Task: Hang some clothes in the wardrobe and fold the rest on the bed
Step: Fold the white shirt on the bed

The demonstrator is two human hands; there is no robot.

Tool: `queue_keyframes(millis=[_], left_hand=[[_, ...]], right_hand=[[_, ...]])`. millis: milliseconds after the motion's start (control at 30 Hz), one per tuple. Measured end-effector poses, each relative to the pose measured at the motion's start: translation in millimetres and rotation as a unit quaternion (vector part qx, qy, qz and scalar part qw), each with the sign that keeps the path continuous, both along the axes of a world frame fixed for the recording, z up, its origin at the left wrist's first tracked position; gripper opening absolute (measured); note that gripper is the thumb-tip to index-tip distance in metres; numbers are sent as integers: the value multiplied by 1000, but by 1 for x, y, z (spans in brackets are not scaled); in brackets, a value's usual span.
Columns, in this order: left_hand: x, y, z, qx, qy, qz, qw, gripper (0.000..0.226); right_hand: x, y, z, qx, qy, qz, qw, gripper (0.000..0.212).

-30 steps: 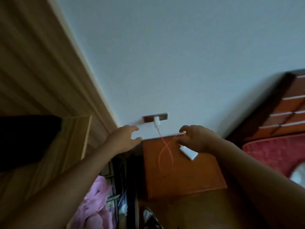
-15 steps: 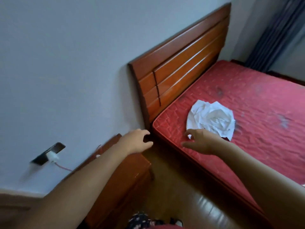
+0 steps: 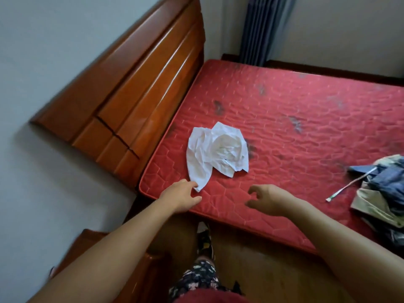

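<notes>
Red mattress (image 3: 284, 101) is carrying a crumpled white garment (image 3: 218, 149), its narrow end pointing at the left hand (image 3: 181, 196), which is lying slack just beside it, gripping nothing; right hand (image 3: 270, 200) is hovering loosely curled, empty.

A blue-grey pleated curtain (image 3: 261, 29) hangs in the far corner, beside a pale wall (image 3: 338, 29) with a dark skirting board (image 3: 328, 70). Nearer, a reddish wooden bedside cabinet (image 3: 89, 239) stands against the left wall, on a glossy wooden floor (image 3: 258, 265)

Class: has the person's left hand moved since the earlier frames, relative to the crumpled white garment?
Yes. The left hand moved right, from beside the brown wooden headboard to the near corner of the crumpled white garment.
</notes>
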State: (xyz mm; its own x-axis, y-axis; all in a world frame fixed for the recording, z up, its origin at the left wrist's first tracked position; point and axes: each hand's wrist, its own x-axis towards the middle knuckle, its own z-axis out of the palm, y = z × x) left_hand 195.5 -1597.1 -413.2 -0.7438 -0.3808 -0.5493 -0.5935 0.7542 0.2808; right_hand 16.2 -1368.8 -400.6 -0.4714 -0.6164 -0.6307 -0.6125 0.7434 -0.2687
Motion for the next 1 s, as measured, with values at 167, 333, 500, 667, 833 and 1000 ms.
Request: queue_keyframes(millis=[167,333,500,667,833,1000], left_hand=[[-88,-52,-47,26,-39,-31,998,59],[-160,-106,-90,32,-65,-43,996,55],[-238,-144,-158,34,-77,-50,995,55],[-309,-171,-262,3,-70,-50,996,52],[-367,-184,-362,-41,-21,-27,999,52],[-409,-192,-424,-90,35,-24,995,79]], right_hand=[[-75,-34,-44,52,-13,-50,997,52],[-134,-75,-96,72,-26,-76,994,46],[-195,-109,-168,67,-37,-101,992,42],[-264,-145,-277,39,-29,-126,991,39],[-314,-184,-385,-19,-29,-170,985,52],[-334,-220,-462,-145,2,-292,945,81]])
